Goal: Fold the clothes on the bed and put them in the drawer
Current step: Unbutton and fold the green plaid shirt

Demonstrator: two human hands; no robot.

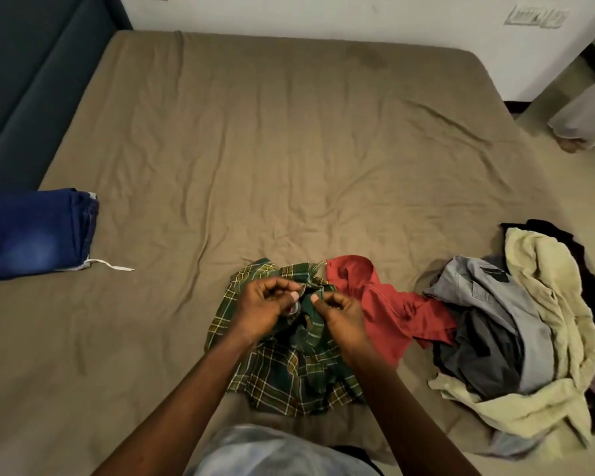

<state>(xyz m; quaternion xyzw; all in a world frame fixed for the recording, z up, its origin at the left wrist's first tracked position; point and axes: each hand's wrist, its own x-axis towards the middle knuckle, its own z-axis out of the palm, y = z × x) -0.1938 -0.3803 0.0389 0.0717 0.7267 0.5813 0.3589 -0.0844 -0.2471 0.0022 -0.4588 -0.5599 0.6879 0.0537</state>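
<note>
One crumpled green-and-yellow plaid cloth shirt (289,376) lies bunched near the front edge of the wrinkled tan-sheeted bed (255,149); the left hand (265,304) and right hand (340,312), close together, each pinch its fabric between thumb and curled fingers. One loose red garment (385,310) lies just beside it on the right; beyond, one heap shows a grey garment (488,297), a pale yellow garment (547,290) and a black garment (564,235); one folded pair of blue jeans (40,231) sits well apart at the left.

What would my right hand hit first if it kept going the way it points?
The bunched green plaid shirt that the right hand is pinching. Just past that fold it would probably meet the left hand, though depth is unclear.
</note>
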